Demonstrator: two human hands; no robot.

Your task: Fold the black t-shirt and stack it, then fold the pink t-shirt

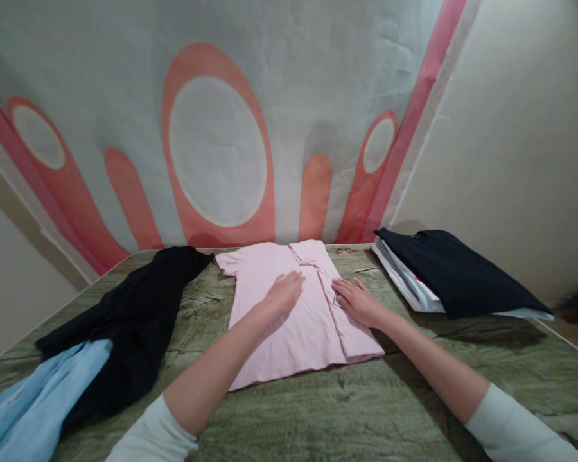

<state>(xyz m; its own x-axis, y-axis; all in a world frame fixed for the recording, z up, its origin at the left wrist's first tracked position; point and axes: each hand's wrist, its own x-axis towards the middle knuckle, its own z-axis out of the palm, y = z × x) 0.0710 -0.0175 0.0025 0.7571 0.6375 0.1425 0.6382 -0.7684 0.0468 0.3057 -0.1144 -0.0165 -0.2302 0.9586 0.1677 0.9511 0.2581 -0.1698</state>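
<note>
A pink T-shirt (274, 333) lies flat on the table in front of me. Its right side is folded over toward the middle, with that sleeve turned back near the top, while the left sleeve still sticks out. My left hand (285, 294) rests on the middle of the shirt, fingers stretched out and pointing right. On the folded side, my right hand (359, 301) lies flat across the outer edge, its fingers extended beside a small dark-outlined print. Neither hand grips the cloth.
A stack of folded clothes (455, 273), black on top with white pieces beneath, sits at the right. Loose black cloth (139, 327) and a light blue garment (43, 398) lie at the left. Behind the wood-patterned table (298, 423) hangs a grey sheet (308, 77) with coral shapes.
</note>
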